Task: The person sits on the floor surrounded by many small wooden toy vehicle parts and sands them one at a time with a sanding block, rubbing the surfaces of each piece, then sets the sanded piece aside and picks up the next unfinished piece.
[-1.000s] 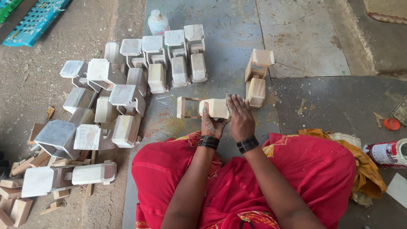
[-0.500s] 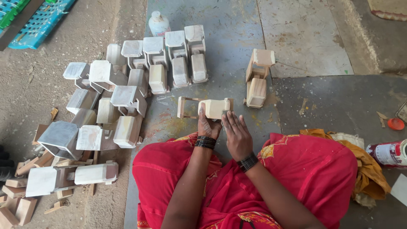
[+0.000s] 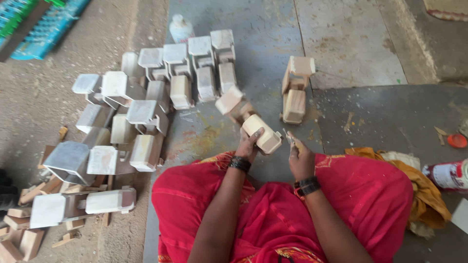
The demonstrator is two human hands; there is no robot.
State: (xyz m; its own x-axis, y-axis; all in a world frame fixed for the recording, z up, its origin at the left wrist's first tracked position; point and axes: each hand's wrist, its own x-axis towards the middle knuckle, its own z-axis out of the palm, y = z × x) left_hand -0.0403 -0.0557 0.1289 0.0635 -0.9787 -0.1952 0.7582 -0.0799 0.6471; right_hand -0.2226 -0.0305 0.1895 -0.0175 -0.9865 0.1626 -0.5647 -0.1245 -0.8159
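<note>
My left hand gripped a pale unpainted wooden toy truck, fingers curled round its blocky end, holding it tilted just above the grey concrete floor in front of my red-draped lap. My right hand was closed narrowly, pinching a small thin tool just beside the truck's end; what it was I couldn't tell. Another finished wooden truck stood near, and rows of similar trucks lay to my left.
</note>
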